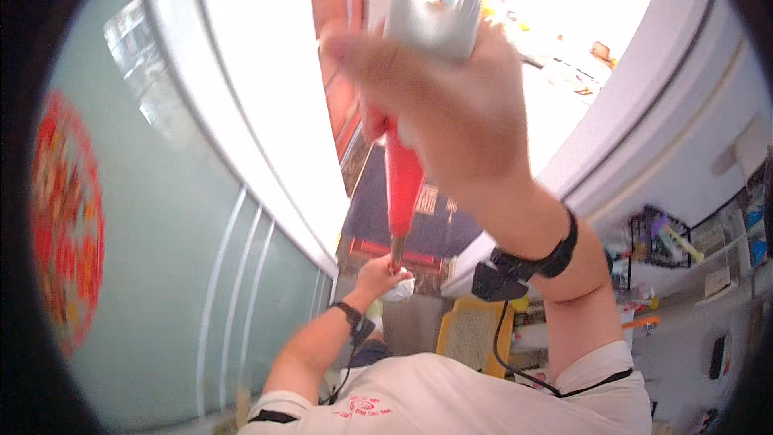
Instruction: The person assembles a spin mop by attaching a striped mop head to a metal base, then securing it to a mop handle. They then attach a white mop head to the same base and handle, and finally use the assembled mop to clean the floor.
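Close to the camera, my right hand [459,105] is raised and closed around the upper end of a long pole, its outline blurred. Above the fist sticks out the pole's pale grey loop end [435,24]. A red grip section [403,177] runs down below it and narrows into a metal shaft [397,248]. Lower down, my left hand [377,278] is wrapped around that shaft. Just beneath the left fingers a white, crumpled-looking thing [400,287] shows; whether it is joined to the pole I cannot tell.
A greenish glass panel [161,274] with a round red decoration [68,225] stands at left. Past the white frame lies a dark blue doormat [370,193]. At right are cluttered shelves with a black wire basket [660,238]. A yellow-edged piece [441,338] lies near my body.
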`<state>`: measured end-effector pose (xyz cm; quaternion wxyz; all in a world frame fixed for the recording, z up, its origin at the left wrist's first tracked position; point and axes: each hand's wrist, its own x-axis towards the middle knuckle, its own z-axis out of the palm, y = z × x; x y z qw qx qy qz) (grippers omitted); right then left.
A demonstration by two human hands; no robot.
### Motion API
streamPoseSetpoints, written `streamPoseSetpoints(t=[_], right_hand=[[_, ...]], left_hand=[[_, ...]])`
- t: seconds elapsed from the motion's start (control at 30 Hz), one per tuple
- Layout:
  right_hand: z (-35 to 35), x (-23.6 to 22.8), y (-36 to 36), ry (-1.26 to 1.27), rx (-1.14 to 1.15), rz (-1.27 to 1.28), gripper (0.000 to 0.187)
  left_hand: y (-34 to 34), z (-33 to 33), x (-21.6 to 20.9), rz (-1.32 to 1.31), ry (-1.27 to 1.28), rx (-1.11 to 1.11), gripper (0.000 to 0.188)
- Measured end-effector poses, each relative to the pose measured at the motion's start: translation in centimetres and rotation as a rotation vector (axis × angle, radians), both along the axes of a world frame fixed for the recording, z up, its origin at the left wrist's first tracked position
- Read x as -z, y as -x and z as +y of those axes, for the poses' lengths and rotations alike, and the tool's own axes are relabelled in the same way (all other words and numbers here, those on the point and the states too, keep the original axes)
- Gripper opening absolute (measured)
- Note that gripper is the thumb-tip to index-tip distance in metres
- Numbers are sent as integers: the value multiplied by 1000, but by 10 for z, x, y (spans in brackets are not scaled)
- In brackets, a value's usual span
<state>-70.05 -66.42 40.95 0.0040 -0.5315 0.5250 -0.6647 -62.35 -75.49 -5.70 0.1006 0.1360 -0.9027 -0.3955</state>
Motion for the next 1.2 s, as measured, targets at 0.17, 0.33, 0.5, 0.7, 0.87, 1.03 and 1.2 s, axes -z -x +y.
streamPoseSetpoints(t=[0.17,0.33,0.5,0.7,0.87,1.03,1.2], right_hand=[[-79,-13,129,-81,223,-44,22],[-128,-13,286,19,478,-115,17],[-155,11,419,101,619,-165,21],[-161,40,600,61,764,-129,23],[-151,47,746,36,920,-148,21],[-128,76,885,88,1088,-331,26],[-99,99,1007,85,1281,-381,20]], left_hand=[[156,-102,-19,-296,-157,85,47],[302,-187,-16,-113,-140,125,43],[433,-302,33,-388,-38,132,26],[502,-469,81,-627,514,322,19],[530,-535,103,-986,-363,-256,44],[617,-564,147,-873,-276,49,18],[855,-552,146,-837,430,737,40]])
